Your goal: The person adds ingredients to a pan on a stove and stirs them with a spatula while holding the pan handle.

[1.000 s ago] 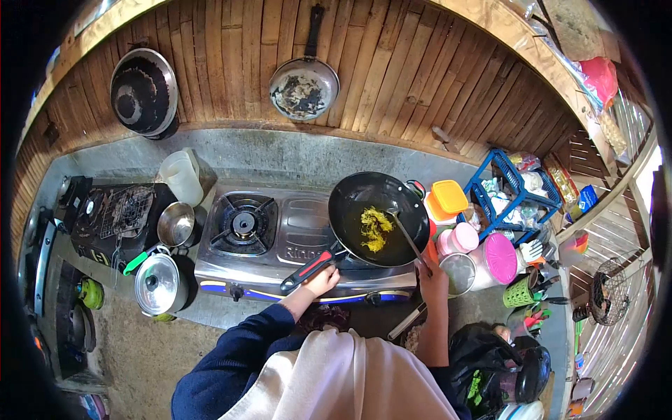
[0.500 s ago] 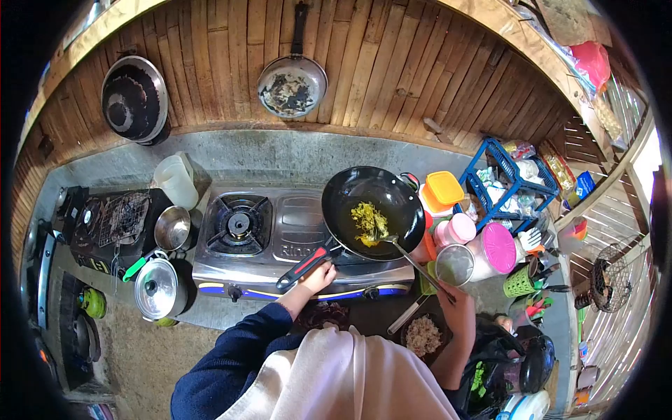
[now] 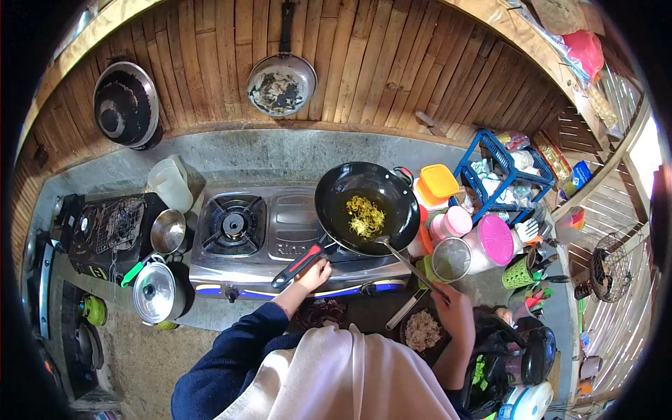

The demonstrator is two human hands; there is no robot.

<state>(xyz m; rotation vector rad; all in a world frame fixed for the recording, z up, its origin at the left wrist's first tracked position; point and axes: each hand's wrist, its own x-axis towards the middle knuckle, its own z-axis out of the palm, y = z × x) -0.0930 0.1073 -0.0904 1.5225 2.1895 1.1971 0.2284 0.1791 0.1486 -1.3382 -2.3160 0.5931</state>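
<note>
A black wok (image 3: 336,203) sits over the right side of the silver two-burner stove (image 3: 283,269), with yellow-green food (image 3: 366,217) in its middle. My left hand (image 3: 314,275) is closed round the lower part of the wok's black and red handle (image 3: 297,268). On the right, my right hand (image 3: 451,305) grips the long handle of a metal spatula (image 3: 406,262). The spatula's head rests inside the wok near its front rim, just below the food. A dark dish of pale rice-like food (image 3: 422,332) lies left of my right hand.
The left burner (image 3: 234,224) holds no pot. Left of it are a lidded pot (image 3: 158,292), a saucepan (image 3: 169,232) and a grill (image 3: 120,225). Containers, a strainer (image 3: 451,259) and a blue rack (image 3: 500,168) crowd the right side. Pans hang on the bamboo wall.
The spatula's head has moved out of the food toward the wok's front rim. The food sits in a more compact heap. The view has shifted slightly.
</note>
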